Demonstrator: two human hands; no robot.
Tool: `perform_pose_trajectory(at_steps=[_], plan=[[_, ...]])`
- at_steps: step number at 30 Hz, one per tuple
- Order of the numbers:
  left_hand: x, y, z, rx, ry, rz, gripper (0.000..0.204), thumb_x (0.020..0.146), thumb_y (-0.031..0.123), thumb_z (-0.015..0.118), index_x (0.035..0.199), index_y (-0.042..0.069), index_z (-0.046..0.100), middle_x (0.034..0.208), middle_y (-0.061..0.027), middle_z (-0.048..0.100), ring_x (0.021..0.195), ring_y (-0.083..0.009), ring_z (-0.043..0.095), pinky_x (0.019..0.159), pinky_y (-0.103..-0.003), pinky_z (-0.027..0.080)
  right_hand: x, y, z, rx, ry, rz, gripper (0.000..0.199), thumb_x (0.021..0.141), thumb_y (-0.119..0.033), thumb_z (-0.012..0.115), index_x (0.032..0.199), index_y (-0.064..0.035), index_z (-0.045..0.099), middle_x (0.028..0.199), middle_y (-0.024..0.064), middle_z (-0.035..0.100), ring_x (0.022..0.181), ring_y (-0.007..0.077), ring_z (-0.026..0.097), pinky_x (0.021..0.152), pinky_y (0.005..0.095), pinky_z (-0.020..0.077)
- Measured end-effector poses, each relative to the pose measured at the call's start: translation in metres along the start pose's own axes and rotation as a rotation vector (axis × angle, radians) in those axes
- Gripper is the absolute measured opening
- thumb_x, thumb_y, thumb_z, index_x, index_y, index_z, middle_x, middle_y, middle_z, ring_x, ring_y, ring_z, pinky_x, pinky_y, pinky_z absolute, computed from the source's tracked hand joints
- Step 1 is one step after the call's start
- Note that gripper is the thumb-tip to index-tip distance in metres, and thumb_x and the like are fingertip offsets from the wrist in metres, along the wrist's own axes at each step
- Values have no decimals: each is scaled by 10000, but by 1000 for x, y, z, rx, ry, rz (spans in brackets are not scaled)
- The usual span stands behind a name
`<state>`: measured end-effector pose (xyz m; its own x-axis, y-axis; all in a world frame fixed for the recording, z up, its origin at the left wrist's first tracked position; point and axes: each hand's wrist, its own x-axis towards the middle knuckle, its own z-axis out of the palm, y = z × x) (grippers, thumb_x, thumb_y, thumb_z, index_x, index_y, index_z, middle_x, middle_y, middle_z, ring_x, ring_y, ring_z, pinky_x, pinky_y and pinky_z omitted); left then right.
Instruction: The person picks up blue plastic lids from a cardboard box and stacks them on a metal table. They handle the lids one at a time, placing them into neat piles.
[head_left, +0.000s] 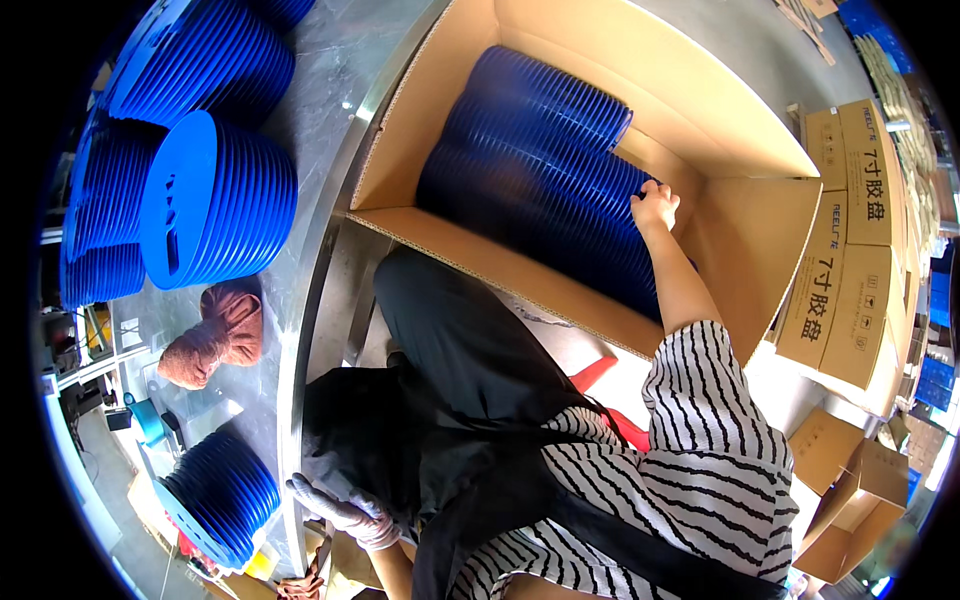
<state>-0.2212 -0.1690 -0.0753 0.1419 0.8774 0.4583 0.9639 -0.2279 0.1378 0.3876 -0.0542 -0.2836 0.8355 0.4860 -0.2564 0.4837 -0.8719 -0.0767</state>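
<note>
Your right hand (655,207) reaches down into the open cardboard box (760,230) and rests on the top edge of the row of blue plastic reels (540,170) packed on edge inside it; the fingers are curled over the rim of the last reel at the near-right end of the row, closed on it rather than spread, though how firmly they grip you cannot tell from here. The row runs from the box's far-left corner toward its near-right wall, and your hand sits at the end closest to that right wall. Your left hand (345,513), in a grey work glove, hangs low at your side against the metal edge of the counter (300,330), the fingers loosely bent and holding nothing that can be seen. On the counter, well apart from the box, a stack of blue reels (220,200) lies on its side near the far-left corner, with more of them behind it, and another stack (220,495) lies near the near edge beside your gloved hand. A crumpled reddish-brown cloth (215,340) lies between those two stacks. To the right of the open box stand closed printed cartons (845,270), and smaller brown cartons (850,490) sit on the floor below them.
</note>
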Motion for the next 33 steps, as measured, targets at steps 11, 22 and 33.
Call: perform_pose_trajectory(at_steps=[11,22,33], plan=[[4,9,12,40,-61,3,692,984,472,369,1401,-81,376,1386,-287,451,1262,-457,457,1069,-509,349,11,-8,-12,-65,-181,-3,466,873,-384,541,1264,-130,540,1276,118,574,1207,295,542,938,437,487],[-5,2,15,-39,-126,-69,618,970,331,421,1440,-58,320,1451,-267,380,1345,-428,365,1124,-476,263,52,-5,3,-7,-230,95,414,779,-362,577,1065,-93,708,1169,161,655,1097,322,622,928,415,488],[4,-17,8,-86,-87,-27,598,959,208,460,1462,-50,263,1479,-250,346,1378,-418,319,1148,-479,206,37,22,-43,2,8,62,262,722,-326,643,727,-74,719,804,128,708,792,267,687,717,401,529]])
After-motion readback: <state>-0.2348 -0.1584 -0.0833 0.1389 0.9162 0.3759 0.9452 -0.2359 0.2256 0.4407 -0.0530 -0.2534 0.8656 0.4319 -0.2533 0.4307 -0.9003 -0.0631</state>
